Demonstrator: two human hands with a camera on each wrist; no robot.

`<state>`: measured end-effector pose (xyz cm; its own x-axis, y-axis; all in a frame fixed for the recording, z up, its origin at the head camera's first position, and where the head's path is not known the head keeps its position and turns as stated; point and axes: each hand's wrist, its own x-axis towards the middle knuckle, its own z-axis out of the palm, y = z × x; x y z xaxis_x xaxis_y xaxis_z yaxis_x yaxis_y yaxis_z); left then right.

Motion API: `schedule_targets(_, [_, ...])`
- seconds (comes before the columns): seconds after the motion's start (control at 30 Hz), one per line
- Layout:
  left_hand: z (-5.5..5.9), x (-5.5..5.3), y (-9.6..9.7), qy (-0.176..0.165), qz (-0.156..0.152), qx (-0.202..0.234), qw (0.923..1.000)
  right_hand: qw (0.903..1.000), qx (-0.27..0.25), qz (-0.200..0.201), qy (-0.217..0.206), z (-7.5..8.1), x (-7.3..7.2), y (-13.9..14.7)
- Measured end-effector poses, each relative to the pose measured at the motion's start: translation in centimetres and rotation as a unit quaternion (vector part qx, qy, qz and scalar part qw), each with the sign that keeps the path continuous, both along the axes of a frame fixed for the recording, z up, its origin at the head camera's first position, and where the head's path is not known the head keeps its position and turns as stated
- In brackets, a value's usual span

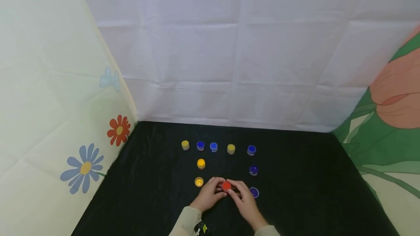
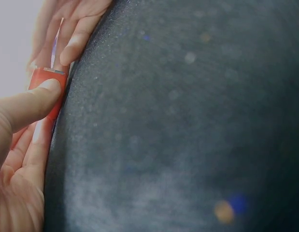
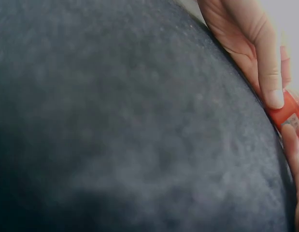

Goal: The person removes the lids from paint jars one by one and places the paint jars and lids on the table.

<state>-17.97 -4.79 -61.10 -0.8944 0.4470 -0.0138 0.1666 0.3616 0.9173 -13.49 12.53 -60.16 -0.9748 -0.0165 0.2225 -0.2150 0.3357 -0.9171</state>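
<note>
Both hands meet at one small red jar (image 1: 226,186) near the front of the black cloth. My left hand (image 1: 207,195) grips it from the left, and the left wrist view has the thumb (image 2: 50,89) pressed on its red side. From the right, my right hand (image 1: 244,200) holds the same jar between thumb and fingers. A pale label shows on the jar (image 3: 290,116) in the right wrist view. Just left of the hands sits a round yellow pot (image 1: 199,181); a purple one (image 1: 254,192) lies close beside the right hand.
Small jars form a back row: yellow-topped (image 1: 185,145), dark blue (image 1: 200,146), lighter blue (image 1: 213,147), yellow-topped (image 1: 231,149) and blue (image 1: 251,150). An orange-yellow jar (image 1: 201,164) and a dark blue jar (image 1: 253,170) stand nearer. White fabric (image 1: 236,54) hangs behind the black cloth (image 1: 311,185).
</note>
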Motion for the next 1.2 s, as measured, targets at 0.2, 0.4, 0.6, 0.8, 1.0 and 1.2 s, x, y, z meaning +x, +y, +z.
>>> schedule_targets(0.2, [-0.17, -0.11, -0.02, -0.003, -0.001, 0.001, 1.0, 0.9989, -0.014, -0.008, -0.045, -0.09, -0.26, 0.04])
schedule_targets(0.4, [-0.28, -0.1, 0.09, -0.001, -0.001, 0.001, 1.0, 0.998, -0.01, -0.027, -0.056, -0.05, -0.3, -0.14])
schedule_targets(0.6, [-0.13, -0.04, 0.11, 0.001, 0.0, 0.004, 1.0, 0.9993, 0.011, -0.012, -0.033, 0.15, -0.16, -0.11])
schedule_targets(0.8, [0.03, 0.05, 0.07, -0.007, 0.003, 0.006, 0.9999, 0.9993, 0.012, -0.002, -0.036, 0.5, -0.01, 0.03])
schedule_targets(1.0, [0.27, 0.12, 0.03, -0.01, 0.003, 0.005, 0.9999, 0.9976, -0.023, -0.008, -0.066, 0.48, -0.15, -0.04])
schedule_targets(1.2, [0.23, 0.14, 0.08, -0.014, 0.003, 0.007, 0.9999, 0.9975, -0.018, -0.011, -0.068, 0.45, -0.13, -0.13])
